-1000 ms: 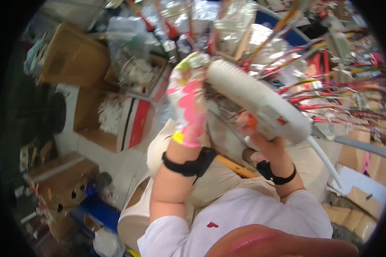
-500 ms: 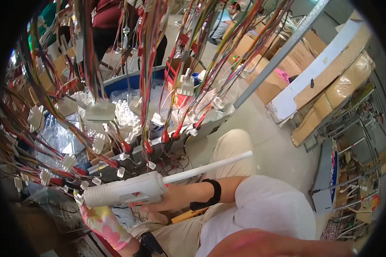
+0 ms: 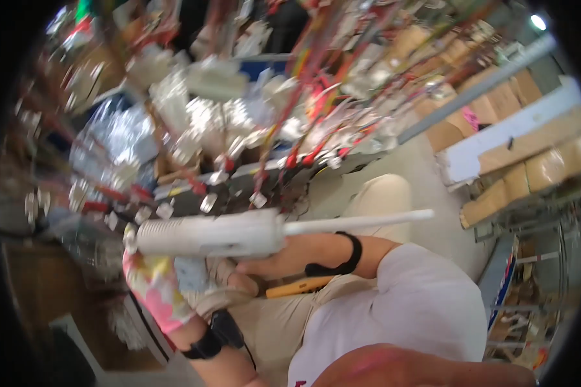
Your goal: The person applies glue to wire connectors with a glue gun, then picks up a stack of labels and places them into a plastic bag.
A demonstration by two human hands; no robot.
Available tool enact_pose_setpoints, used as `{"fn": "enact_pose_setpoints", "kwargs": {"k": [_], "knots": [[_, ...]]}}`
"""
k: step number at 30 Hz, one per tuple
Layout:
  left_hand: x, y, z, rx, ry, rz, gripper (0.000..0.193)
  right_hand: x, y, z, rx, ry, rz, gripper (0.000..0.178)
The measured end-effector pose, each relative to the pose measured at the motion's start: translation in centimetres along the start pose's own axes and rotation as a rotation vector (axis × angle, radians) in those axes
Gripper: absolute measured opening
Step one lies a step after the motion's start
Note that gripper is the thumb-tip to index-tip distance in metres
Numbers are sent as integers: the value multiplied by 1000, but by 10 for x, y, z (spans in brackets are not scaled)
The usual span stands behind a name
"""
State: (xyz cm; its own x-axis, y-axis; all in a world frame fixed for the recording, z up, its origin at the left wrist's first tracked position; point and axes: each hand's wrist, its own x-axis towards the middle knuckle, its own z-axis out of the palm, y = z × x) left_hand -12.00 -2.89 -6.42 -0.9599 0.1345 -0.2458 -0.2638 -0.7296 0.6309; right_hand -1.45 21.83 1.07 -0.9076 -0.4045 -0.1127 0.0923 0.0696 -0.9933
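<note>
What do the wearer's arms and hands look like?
The left hand has a white, pink and yellow floral covering, with a black strap and black box beyond it. The right arm has another black strap and a white sleeve; right hand mostly hidden.

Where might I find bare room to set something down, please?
A patch of floor between the knee and the white board looks bare. Beyond the tool it is crowded with wires, connectors and clear plastic.

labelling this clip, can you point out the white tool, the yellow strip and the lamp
White tool (image 3: 212,236): head view, middle of the body
Yellow strip (image 3: 299,287): head view, middle of its length
Lamp (image 3: 538,22): head view, bright centre
</note>
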Motion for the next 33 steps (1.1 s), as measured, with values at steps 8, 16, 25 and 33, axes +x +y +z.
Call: {"fn": "enact_pose_setpoints", "kwargs": {"k": [8, 16, 25, 33], "knots": [[7, 6, 15, -417, 81, -140, 15, 8, 32, -11, -284, -74, -232, 48], [-8, 12, 29, -81, 252, -14, 26, 21, 27, 10, 79, 28, -230, 51], [-6, 12, 30, -129, 212, 32, 33, 29, 23, 19, 184, 52, -83, 46], [0, 8, 24, -217, 164, 7, 37, 35, 19, 23, 142, 87, -76, 45]]}}
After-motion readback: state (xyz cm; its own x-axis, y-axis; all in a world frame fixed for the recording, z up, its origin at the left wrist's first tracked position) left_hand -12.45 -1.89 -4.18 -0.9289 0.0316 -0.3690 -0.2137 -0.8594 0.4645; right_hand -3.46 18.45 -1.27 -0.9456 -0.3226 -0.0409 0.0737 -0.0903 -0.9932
